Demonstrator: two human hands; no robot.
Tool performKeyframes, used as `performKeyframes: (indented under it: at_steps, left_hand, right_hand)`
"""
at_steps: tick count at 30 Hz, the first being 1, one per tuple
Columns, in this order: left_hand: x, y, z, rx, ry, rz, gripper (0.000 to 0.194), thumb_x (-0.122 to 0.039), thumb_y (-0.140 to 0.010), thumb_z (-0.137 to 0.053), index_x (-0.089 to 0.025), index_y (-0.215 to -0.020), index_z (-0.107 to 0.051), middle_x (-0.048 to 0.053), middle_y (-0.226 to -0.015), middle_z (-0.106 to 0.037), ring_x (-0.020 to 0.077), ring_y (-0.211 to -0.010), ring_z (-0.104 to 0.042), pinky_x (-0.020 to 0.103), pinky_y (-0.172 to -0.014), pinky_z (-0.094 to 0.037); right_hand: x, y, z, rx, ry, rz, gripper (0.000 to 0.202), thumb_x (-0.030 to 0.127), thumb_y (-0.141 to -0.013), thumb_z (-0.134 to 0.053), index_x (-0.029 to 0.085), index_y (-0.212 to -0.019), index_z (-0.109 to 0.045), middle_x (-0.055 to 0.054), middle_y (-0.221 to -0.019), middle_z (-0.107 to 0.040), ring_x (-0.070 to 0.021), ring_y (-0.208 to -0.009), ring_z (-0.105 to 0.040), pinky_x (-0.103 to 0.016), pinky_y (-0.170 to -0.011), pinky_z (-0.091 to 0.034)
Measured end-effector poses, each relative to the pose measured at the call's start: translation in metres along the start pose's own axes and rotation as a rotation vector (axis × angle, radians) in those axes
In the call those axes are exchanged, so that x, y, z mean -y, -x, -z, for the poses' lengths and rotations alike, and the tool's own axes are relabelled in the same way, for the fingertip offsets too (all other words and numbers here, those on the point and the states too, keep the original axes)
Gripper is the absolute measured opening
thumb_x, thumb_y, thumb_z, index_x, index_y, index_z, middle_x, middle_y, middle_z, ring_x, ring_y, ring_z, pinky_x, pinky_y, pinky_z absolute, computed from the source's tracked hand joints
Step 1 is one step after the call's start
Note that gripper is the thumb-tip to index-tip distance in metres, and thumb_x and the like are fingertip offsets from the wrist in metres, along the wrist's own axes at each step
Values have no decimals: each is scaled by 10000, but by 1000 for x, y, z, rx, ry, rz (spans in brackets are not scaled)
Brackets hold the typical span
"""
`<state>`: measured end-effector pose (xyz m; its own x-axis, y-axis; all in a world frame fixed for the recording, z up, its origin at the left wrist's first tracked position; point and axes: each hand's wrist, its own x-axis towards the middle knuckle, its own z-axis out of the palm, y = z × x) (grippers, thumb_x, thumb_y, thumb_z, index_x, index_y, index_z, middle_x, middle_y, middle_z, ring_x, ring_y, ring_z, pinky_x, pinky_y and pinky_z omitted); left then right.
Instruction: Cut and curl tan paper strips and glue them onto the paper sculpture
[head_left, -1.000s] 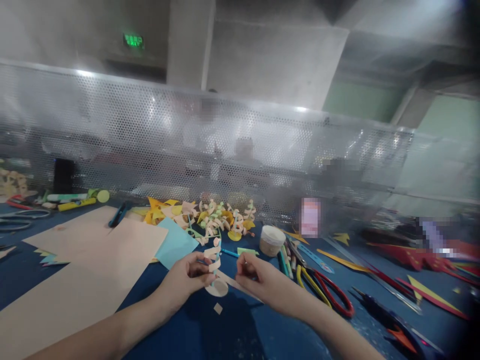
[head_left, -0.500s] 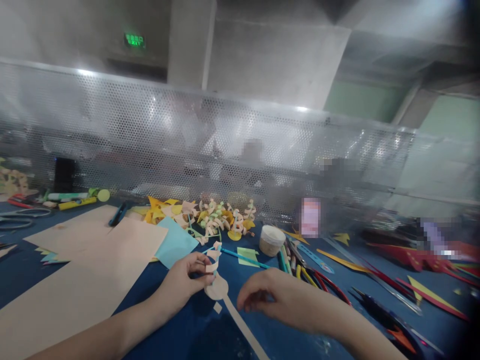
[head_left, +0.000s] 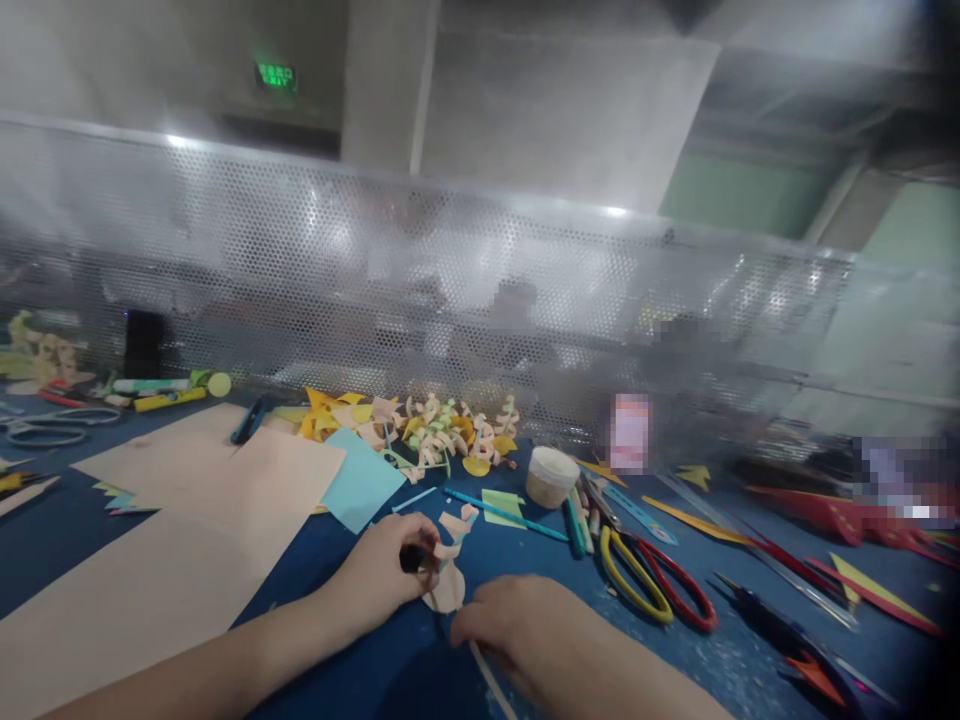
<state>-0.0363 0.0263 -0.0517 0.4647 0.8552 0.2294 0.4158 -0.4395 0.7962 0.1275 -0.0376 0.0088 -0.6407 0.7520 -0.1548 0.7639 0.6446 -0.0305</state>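
Pinching a peach curled paper spiral point(head_left: 450, 560) in left hand point(head_left: 382, 575), right hand point(head_left: 517, 630) grip curled on its strip

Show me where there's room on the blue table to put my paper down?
Bare blue table shows between the big tan sheets at the left edge, and in front near the right hand. Bare too just past the scissors. It is crowded at the curly paper pile, the cup and the pens.
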Motion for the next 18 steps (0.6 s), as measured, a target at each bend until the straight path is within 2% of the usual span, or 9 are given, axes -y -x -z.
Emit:
performKeyframes:
  at_steps: [3, 5, 8, 10, 12, 16, 18]
  left_hand:
    - [0, 1, 1, -37, -112, -10, 245, -103, -588, -577, -203, -811, -591, -10, -797, -627, 183, -793, -559, 257, -691, -411]
    - [-1, 1, 1, -55, -145, -18, 237, -111, -578, -601, -191, -801, -609, 8, -814, -620, 197, -807, -546, 272, -701, -408]
    - [-1, 0, 1, -62, -147, -46, 140, -113, -566, -620, -179, -689, -635, 23, -781, -622, 208, -822, -539, 288, -739, -396]
    - [0, -2, 0, -51, -124, -64, 87, -108, -563, -618, -180, -607, -640, 20, -750, -627, 204, -807, -547, 286, -752, -389]
    - [1, -3, 0, -40, -95, -82, 69, -113, -553, -623, -176, -571, -643, 16, -722, -631, 202, -771, -555, 289, -741, -386]
    - [6, -3, 1, -7, -12, -119, 46, -150, -522, -648, -160, -492, -614, 0, -635, -623, 202, -689, -549, 280, -667, -398]
    - [9, -2, 1, 10, 46, -136, 50, -156, -516, -657, -151, -501, -610, -1, -637, -633, 203, -688, -553, 265, -635, -411]
  right_hand:
    - [4, -4, -2, 52, 199, -44, 177, 81, -695, -610, 213, -795, -674, -35, -748, -706, -203, -669, -654, -234, -466, -353]
    - [7, -6, -4, 39, 279, -32, 132, 84, -684, -631, 195, -745, -669, -35, -711, -701, -205, -626, -651, -252, -427, -300]
    - [11, -12, -8, -101, 298, 71, 35, 152, -687, -652, 184, -674, -645, -19, -695, -686, -191, -623, -628, -267, -444, -302]
    - [13, -19, -9, -215, 310, 142, 49, 179, -696, -647, 185, -648, -637, -18, -708, -677, -191, -666, -610, -276, -499, -340]
    - [18, -28, -5, -252, 343, 165, 47, 168, -697, -634, 183, -654, -645, -33, -714, -673, -205, -716, -596, -301, -570, -368]
    - [28, -41, 18, -96, 325, 117, 67, 166, -665, -628, 152, -713, -672, -83, -736, -680, -237, -739, -593, -332, -608, -373]
    - [29, -44, 31, -24, 217, 77, 111, 144, -657, -604, 154, -729, -687, -87, -732, -684, -229, -711, -596, -314, -590, -361]
